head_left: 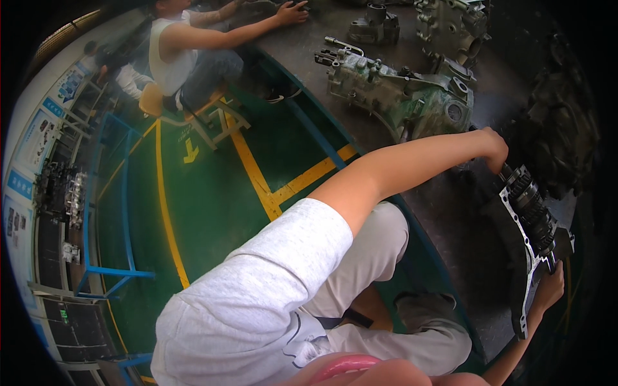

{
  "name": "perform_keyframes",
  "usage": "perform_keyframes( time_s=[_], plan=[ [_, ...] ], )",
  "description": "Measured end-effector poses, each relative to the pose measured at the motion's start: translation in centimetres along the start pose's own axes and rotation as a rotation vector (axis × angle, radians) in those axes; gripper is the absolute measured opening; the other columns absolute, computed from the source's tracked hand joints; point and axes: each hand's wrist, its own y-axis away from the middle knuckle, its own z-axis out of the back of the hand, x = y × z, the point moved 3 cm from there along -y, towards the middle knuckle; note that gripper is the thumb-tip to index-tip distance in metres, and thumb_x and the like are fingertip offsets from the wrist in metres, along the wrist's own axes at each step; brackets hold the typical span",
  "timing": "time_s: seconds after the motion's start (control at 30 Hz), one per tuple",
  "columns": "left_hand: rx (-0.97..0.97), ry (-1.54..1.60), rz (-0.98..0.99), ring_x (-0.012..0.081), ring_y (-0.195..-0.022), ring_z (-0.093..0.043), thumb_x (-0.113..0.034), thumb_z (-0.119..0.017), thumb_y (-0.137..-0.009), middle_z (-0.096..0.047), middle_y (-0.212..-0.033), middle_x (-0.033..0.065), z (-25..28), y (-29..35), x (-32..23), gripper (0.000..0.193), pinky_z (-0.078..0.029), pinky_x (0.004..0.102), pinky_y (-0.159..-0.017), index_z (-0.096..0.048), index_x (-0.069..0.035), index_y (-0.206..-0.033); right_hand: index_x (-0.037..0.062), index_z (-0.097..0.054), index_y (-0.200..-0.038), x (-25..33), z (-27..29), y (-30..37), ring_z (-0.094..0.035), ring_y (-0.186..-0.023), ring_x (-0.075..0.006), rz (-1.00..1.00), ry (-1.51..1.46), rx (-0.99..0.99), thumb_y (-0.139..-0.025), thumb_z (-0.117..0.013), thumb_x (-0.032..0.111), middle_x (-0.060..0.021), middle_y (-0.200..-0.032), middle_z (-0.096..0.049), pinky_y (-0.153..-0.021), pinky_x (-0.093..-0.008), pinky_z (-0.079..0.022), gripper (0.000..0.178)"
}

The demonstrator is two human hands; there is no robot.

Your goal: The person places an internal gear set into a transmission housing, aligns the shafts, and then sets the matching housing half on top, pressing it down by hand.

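A gear shaft with several dark toothed gears sits at the open half of a metal gearbox housing on the right side of the head view. My left hand reaches across and is closed around the shaft's far end, where a short piece of bare metal shows below the fingers. At the near end, my right hand is closed by the shaft tip, next to the housing's pale rim; part of its fingers is hidden. Whether the shaft rests fully in the housing, I cannot tell.
A large gearbox lies on the dark workbench beyond my left arm. Further metal castings stand behind it, and a dark bulky assembly is at the far right. Across the aisle, another person sits at the bench.
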Motion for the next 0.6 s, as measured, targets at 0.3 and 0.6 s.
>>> perform_keyframes(
  time_s=[0.3,0.6],
  plan=[
    [0.288,0.180,-0.140,0.0209,-0.067,-0.053,-0.023,-0.059,-0.065,-0.060,-0.075,0.0099,-1.7,-4.2,2.2,0.023,-0.042,0.0358,-0.060,-0.065,-0.005,-0.078,0.0081,-0.058,-0.106,1.0,-0.2,-0.5,-0.060,-0.081,-0.0333,0.098,0.041,-0.107,-0.078,-0.055,0.015,-0.0127,-0.094,-0.062,-0.065,-0.0398,-0.047,0.029],
    [0.094,0.082,-0.060,0.0254,-0.082,-0.059,-0.031,-0.058,-0.067,-0.063,-0.088,0.0116,-0.4,-1.2,1.1,0.032,-0.045,0.0370,-0.070,-0.066,-0.007,-0.086,0.0077,-0.060,-0.105,1.9,1.7,-0.9,-0.060,-0.082,-0.0332,0.023,0.060,0.012,-0.078,-0.058,0.019,-0.0141,-0.091,-0.063,-0.067,-0.0415,-0.047,0.029]
  ],
)
